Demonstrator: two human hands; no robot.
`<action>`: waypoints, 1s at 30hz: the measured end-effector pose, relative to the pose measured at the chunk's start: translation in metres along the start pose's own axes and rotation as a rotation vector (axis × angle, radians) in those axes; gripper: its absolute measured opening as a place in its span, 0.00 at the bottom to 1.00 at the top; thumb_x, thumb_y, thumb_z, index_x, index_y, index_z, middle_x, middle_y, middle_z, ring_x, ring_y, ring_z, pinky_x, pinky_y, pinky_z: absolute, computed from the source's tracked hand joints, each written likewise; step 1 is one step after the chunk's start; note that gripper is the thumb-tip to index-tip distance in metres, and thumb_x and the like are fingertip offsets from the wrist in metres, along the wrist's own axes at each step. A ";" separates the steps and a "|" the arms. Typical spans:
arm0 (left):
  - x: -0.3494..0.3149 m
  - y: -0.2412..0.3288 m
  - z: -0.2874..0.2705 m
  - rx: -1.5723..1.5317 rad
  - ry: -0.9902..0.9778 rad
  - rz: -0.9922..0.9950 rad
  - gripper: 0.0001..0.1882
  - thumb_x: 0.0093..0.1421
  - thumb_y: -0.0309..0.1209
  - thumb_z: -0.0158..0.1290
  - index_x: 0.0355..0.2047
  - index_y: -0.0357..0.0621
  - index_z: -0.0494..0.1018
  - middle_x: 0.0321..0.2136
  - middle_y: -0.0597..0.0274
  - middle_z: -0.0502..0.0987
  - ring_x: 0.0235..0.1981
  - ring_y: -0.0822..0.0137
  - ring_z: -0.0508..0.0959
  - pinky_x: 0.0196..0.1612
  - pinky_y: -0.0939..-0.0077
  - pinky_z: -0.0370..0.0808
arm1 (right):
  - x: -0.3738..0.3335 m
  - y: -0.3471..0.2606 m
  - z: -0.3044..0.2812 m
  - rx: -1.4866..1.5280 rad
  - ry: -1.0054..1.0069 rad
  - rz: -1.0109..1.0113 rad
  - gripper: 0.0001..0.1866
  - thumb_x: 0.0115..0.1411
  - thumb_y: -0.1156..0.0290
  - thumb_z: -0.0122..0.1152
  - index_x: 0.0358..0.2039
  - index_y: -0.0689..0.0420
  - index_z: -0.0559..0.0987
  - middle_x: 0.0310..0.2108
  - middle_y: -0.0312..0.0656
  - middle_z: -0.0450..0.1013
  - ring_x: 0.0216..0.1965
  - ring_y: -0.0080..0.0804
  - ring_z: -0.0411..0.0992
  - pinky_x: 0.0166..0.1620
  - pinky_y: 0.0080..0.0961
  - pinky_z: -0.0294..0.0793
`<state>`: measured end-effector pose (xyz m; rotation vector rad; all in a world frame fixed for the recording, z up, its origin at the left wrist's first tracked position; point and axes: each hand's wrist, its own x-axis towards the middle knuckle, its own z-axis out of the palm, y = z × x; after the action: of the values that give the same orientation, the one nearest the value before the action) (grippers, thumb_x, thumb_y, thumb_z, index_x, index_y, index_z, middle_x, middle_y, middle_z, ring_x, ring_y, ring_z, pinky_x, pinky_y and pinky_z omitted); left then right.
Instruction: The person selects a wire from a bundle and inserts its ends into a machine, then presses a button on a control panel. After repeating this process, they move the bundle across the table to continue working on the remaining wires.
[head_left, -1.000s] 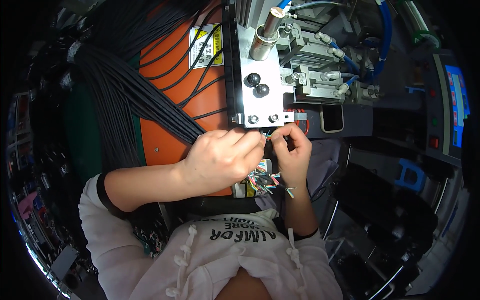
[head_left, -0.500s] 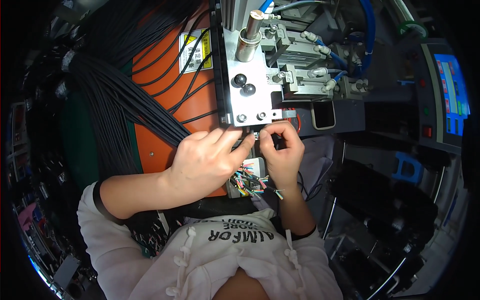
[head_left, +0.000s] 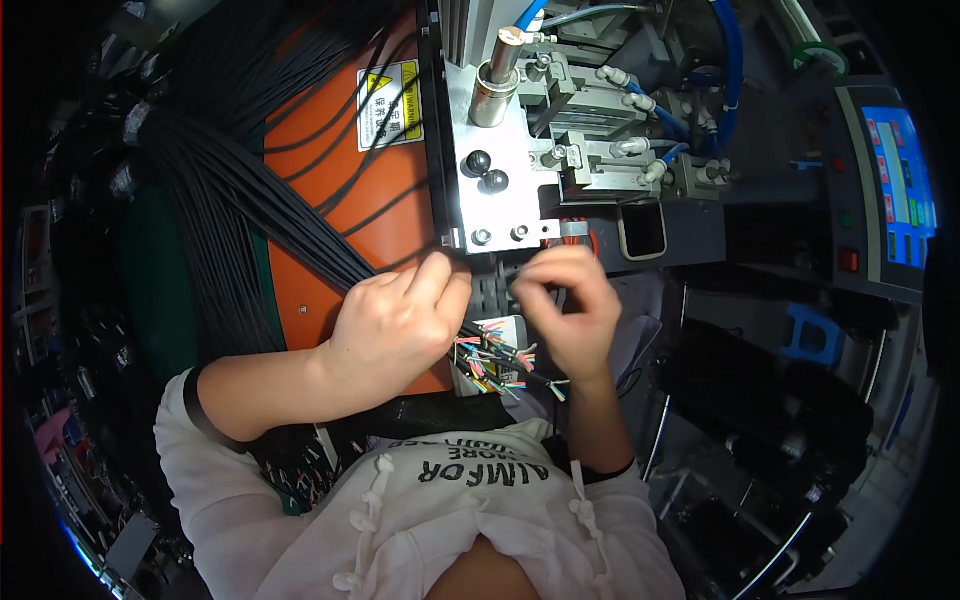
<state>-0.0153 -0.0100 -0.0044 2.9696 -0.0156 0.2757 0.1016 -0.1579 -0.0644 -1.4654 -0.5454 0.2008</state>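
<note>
My left hand (head_left: 400, 318) is closed, its thumb and fingers pinched together just left of a dark slotted block (head_left: 490, 294) under the machine's bright metal plate (head_left: 500, 205). What those fingers hold is hidden. My right hand (head_left: 575, 312) curls at the block's right side, thumb and forefinger pinched; slight blur hides whatever is between them. Black cables with stripped ends in several colours (head_left: 495, 362) poke out below the block, between my two hands. A thick bundle of black cables (head_left: 290, 235) runs from the upper left down to behind my left hand.
An orange machine panel (head_left: 345, 230) with a warning label (head_left: 390, 105) lies under the cables. Pneumatic cylinders (head_left: 610, 165) with blue hoses stand right of the plate. Farther right are a control screen (head_left: 900, 190) with a red button (head_left: 849, 260) and a blue stool (head_left: 812, 335).
My hands have drawn apart, the left moving left and the right slightly right. The dark block between them now shows. My left fingers, stretched toward the plate before, are now curled.
</note>
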 end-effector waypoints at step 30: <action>0.013 -0.015 -0.002 -0.314 0.414 0.250 0.11 0.45 0.26 0.62 0.30 0.34 0.77 0.20 0.62 0.72 0.16 0.70 0.73 0.16 0.79 0.67 | 0.004 -0.028 0.013 0.057 -0.176 -0.245 0.09 0.47 0.82 0.70 0.30 0.63 0.79 0.30 0.42 0.77 0.31 0.31 0.74 0.38 0.27 0.74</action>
<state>-0.0024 0.0051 -0.0022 2.5449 -0.3466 0.8297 0.0938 -0.1480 -0.0357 -1.3198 -0.8492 0.1510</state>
